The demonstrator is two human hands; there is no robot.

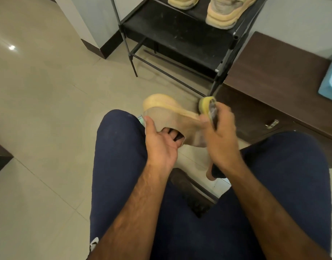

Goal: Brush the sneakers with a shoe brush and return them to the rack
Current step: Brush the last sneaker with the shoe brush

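Sitting with knees apart in navy trousers [120, 147], the person holds a tan sneaker [167, 113] above the floor [48, 91], just past the knees. The left hand [161, 143] grips it at the collar — the fingers are tucked inside the opening and the thumb lies along the outside of the upper. The sneaker is tilted on its side, with its pale yellow sole edge turned up and away from the person. One end points left and the other reaches toward the right hand [221, 136]. That hand is curled round a brush [208, 107] with a yellow body. The brush sits at the right end of the sneaker, against the sole edge. Both the brush and the right hand's fingers are blurred, so which face of the brush meets the sole cannot be told.

Beyond the hands a black rack [170, 34] stands on the floor. On its shelf rest a second sneaker [227, 12], sole edge toward the camera, and a third sneaker [184, 1], cut off by the top of the frame — they stand side by side, with a gap between them. The bare part of the shelf in front of them looks dusty. A dark brown cabinet [274, 72] stands just right of the rack, with a light blue tub [330, 79] on top at the frame's right edge.
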